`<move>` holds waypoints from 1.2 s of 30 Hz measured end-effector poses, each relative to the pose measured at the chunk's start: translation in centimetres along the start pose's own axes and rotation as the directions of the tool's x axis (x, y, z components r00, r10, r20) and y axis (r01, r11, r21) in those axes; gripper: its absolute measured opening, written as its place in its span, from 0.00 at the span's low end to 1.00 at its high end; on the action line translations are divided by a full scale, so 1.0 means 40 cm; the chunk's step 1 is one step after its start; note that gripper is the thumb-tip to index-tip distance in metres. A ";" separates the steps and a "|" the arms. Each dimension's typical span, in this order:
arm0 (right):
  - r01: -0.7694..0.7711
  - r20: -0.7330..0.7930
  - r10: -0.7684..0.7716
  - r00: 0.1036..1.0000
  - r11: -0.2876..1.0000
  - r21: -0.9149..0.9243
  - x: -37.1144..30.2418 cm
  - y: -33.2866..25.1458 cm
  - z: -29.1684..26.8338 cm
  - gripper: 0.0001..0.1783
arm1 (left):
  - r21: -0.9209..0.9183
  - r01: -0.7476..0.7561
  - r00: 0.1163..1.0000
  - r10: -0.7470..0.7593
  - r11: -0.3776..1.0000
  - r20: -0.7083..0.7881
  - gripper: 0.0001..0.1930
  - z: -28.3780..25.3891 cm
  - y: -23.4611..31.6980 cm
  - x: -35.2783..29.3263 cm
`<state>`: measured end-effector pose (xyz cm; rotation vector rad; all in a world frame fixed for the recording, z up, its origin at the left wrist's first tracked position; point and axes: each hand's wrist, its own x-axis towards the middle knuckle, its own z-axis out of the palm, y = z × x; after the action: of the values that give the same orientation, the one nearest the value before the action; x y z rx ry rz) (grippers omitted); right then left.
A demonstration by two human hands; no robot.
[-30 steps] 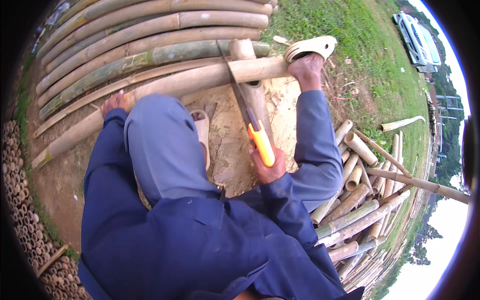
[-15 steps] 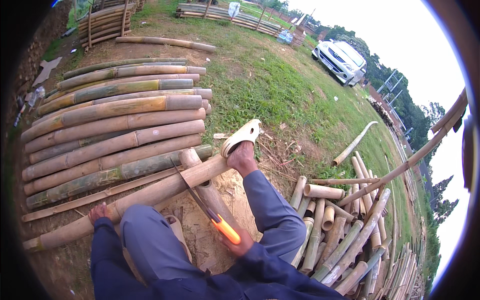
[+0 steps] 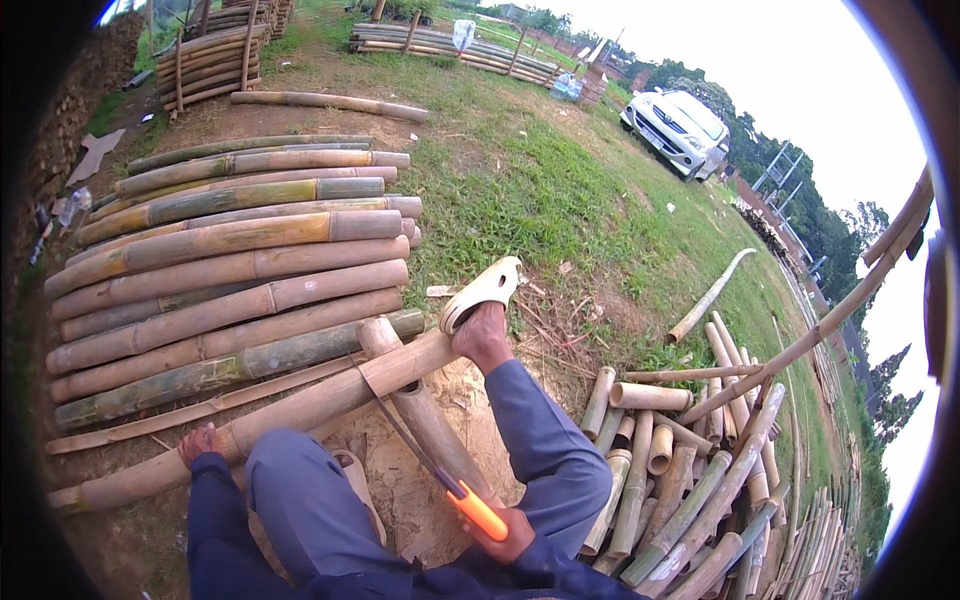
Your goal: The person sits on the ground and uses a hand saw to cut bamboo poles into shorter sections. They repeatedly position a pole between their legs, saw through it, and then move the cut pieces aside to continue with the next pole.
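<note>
A thick bamboo pole [image 3: 300, 408] slants across my lap side, resting over a shorter bamboo piece [image 3: 436, 428] on the ground. My left hand [image 3: 200, 443] is wrapped over the pole near its left end. In my right hand [image 3: 503, 533] is a handsaw [image 3: 478, 510] with an orange handle, the fingers closed round the grip. Its dark, narrow blade [image 3: 405, 432] lies across the pole, touching it near the tip end. My foot in a cream clog [image 3: 485, 292] presses against the pole's far right end. My left knee is beside the pole.
Long bamboo poles [image 3: 240, 262] lie in rows at left. Cut bamboo pieces [image 3: 660, 480] are heaped at right, with a leaning pole [image 3: 830, 318] above them. Sawdust [image 3: 465, 385] covers the ground by my foot. A silver car [image 3: 677, 130] stands on the grass farther off.
My right hand has pulled the saw back toward me and to the right, so less blade sticks out past the pole. My left hand stays on the pole.
</note>
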<state>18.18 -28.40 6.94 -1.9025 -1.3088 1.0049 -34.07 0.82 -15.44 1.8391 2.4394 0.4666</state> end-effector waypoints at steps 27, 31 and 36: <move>0.135 -0.056 -0.133 0.990 0.991 0.027 -0.022 -0.011 0.010 0.14 | 0.129 -0.079 0.995 0.071 0.989 0.065 0.23 0.084 -0.078 0.032; 0.058 -0.119 -0.066 0.991 0.996 -0.069 0.098 -0.033 0.077 0.15 | 0.088 -0.105 0.994 0.107 0.991 -0.010 0.22 0.080 -0.072 0.028; 0.100 -0.037 -0.099 0.994 0.995 0.008 0.137 -0.016 0.104 0.15 | 0.127 -0.101 0.991 0.088 0.987 0.101 0.22 0.056 -0.077 0.050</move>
<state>15.54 -22.74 3.95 -1.8210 -1.3615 0.9208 -37.02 2.41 -18.14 1.9848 2.3817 0.2207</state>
